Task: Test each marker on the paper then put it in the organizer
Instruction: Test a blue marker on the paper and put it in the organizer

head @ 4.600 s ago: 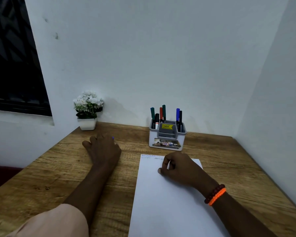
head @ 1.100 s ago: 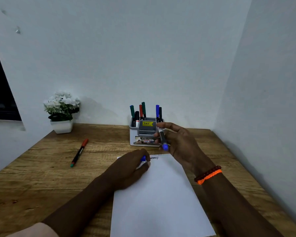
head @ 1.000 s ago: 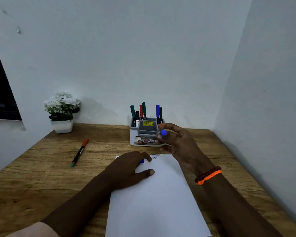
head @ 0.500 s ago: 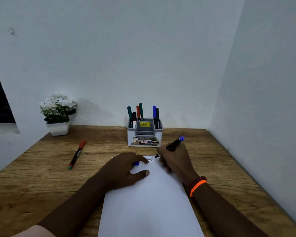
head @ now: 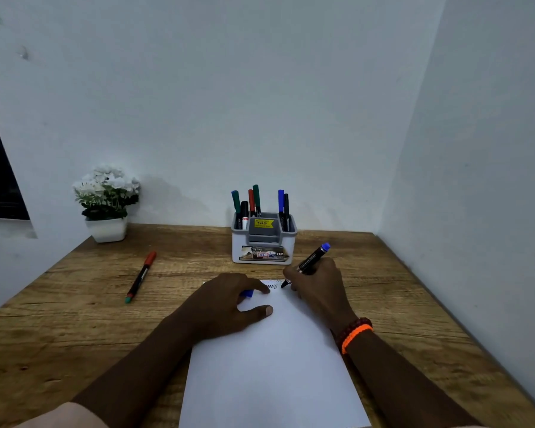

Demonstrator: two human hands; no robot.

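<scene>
Wooden desk (head: 74, 319): right hand (head: 317, 287) slants blue marker (head: 309, 262) tip-down onto paper (head: 269, 372)

Left of the organizer (head: 263, 242), the counter (head: 74, 319) lies open except for one red-capped marker (head: 140, 277) and a flower pot (head: 106, 227) (far corner); its right side nears the wall (head: 476, 180).

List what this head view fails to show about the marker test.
- Blue cap: mostly covered by the left hand.
- Scribbles: too small to read, partly behind the fingers.
- Organizer label: too small to read.
- Paper: near end cut off by the bottom edge.
</scene>
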